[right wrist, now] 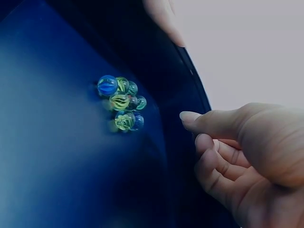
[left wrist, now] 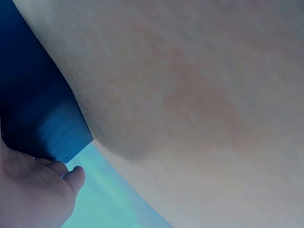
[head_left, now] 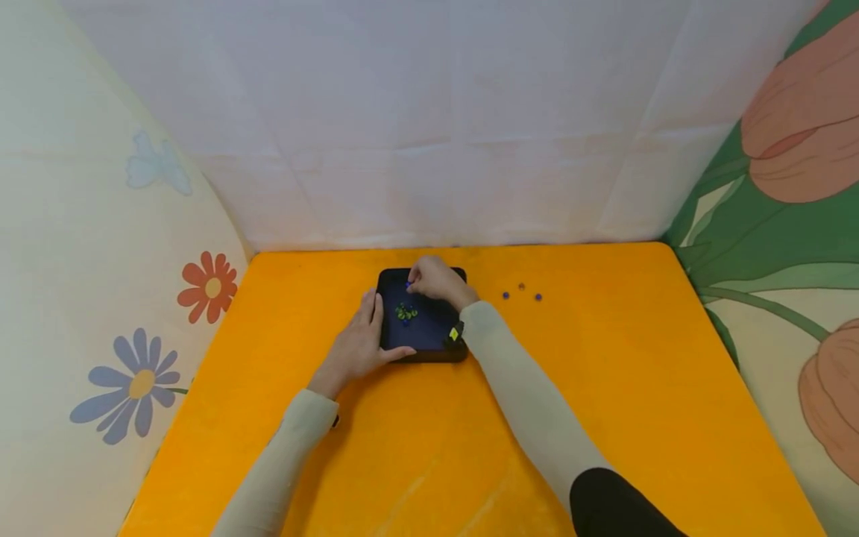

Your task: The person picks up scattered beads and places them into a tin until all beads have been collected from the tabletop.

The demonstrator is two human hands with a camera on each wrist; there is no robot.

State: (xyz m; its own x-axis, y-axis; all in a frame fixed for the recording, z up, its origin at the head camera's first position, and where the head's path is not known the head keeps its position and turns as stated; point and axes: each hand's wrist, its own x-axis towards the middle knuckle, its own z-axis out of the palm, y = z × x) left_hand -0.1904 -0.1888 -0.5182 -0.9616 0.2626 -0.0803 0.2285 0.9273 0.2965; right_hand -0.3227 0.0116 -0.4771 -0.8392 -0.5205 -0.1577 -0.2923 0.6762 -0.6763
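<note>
A dark shallow tray [head_left: 429,347] stands on the orange table. My left hand [head_left: 356,343] rests at its near left corner, straight fingers along the left side and thumb over the front rim. Above the tray's back part, my right hand [head_left: 438,283] pinches a blue marble [head_left: 408,286] with thumb and fingertips; the right wrist view hides that marble behind the thumb [right wrist: 213,122]. Inside the tray sits a cluster of glass marbles [right wrist: 119,101], with yellow-green and blue swirls. Skin fills most of the left wrist view, with part of a hand [left wrist: 38,190] low at the left.
Right of the tray, a blue marble [head_left: 506,295], another blue marble [head_left: 538,297] and a brownish marble [head_left: 521,286] lie on the orange table [head_left: 604,358]. A white cloth [head_left: 436,149] hangs behind. Flower-printed cloths flank both sides.
</note>
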